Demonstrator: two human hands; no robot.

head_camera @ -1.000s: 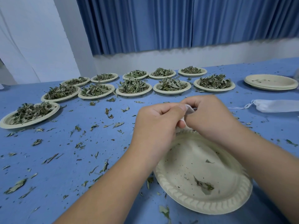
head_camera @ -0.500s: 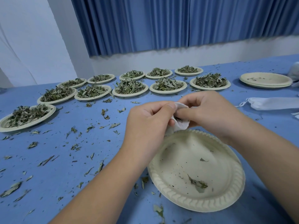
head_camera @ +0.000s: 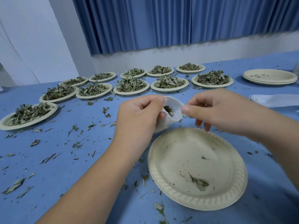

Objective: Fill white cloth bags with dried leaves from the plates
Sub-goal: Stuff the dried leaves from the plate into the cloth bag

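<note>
A small white cloth bag (head_camera: pixel 174 110) hangs above the far rim of a nearly bare paper plate (head_camera: pixel 197 168), its mouth pulled wide so dark dried leaves show inside. My left hand (head_camera: pixel 139 117) pinches the bag's left edge and cups its body. My right hand (head_camera: pixel 223 110) pinches the right edge of the mouth between thumb and forefinger. A few leaf scraps (head_camera: pixel 199 183) lie on the near plate. Several plates heaped with dried leaves (head_camera: pixel 131 84) stand in two rows across the back of the blue table.
Loose leaf bits (head_camera: pixel 76 128) litter the blue tablecloth on the left. A stack of emptied plates (head_camera: pixel 270 76) sits at the far right, with another white bag (head_camera: pixel 275 101) lying in front of it. Blue curtains hang behind the table.
My hands have drawn apart, stretching the bag's mouth from bunched shut to wide, and the leaves inside now show. The view has shifted slightly.
</note>
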